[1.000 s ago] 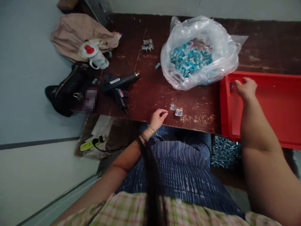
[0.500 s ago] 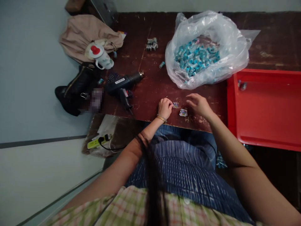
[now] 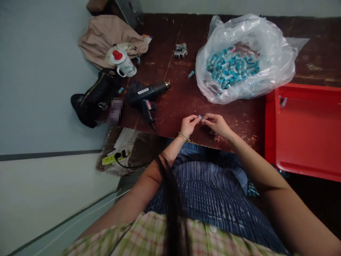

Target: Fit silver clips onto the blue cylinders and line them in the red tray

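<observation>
- Head view, the only one I have: looking down on a dark red-brown table (image 3: 179, 106), both of the wearer's hands over its near edge.
- Left hand (image 3: 188, 125): thumb and forefinger drawn together, pinching a small printed piece (image 3: 200, 117) at their tips.
- Right hand (image 3: 217, 124): thumb and fingertips drawn in close from the other side. I can't make out whether they grip the piece or only meet it.
- Key relation, as I read it: the piece sits between the two sets of fingertips, to the right of the left fingers and to the left of the right ones. Neither hand is clearly nearer; the left has the surer hold.
- Long axis: looks to run roughly across, hand to hand, but the piece is too small and too covered for me to swear to it. Any alignment, I judge, hangs on that line.
- Just below the right fingers, a pale scrap (image 3: 212, 132) on the tabletop, partly hidden.
- Farther off: heat gun (image 3: 145, 94) to the left, nozzle pointing right; plastic bag (image 3: 277, 67) of blue-ended tubes (image 3: 231, 69) beyond the hands; red tray (image 3: 309, 138) well to the right.
</observation>
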`<move>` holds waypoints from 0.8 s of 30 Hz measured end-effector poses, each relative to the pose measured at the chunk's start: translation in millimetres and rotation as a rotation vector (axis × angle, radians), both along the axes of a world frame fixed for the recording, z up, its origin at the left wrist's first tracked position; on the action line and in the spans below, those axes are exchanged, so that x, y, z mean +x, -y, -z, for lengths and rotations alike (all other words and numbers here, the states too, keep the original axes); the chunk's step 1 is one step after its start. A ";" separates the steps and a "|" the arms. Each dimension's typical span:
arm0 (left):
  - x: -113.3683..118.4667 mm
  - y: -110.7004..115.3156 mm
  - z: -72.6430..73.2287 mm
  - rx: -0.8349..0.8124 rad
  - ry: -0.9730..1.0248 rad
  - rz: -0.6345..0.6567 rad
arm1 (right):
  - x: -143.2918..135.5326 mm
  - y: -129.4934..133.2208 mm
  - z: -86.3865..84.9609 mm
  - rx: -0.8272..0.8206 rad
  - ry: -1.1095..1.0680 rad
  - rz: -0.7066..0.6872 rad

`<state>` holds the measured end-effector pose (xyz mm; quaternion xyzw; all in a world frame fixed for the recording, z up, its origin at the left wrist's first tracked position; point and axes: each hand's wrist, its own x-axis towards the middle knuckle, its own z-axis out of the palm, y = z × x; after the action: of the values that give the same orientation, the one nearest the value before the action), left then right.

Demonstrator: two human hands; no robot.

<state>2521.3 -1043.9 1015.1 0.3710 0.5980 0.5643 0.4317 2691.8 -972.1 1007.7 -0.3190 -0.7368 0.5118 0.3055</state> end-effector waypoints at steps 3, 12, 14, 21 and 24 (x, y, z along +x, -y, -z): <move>-4.7 -0.3 1.7 -0.010 -0.096 -0.047 | 7.7 -26.5 -8.6 0.142 0.061 0.096; -3.4 18.1 0.9 -0.050 -0.146 -0.022 | 9.6 -173.2 -38.2 0.450 0.519 0.498; -3.2 23.4 -1.3 -0.051 -0.156 -0.024 | 0.9 -175.7 -36.2 0.465 0.585 0.458; -13.4 36.3 -5.0 -0.063 -0.089 -0.040 | 6.4 -165.0 -34.7 0.491 0.451 0.522; -14.1 38.8 -7.2 -0.051 -0.062 -0.025 | 26.3 -140.6 -29.1 0.374 0.173 0.601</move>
<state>2507.2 -1082.6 1022.3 0.3697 0.6299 0.5426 0.4149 2718.1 -831.5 1036.8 -0.5022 -0.7140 0.2268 0.4319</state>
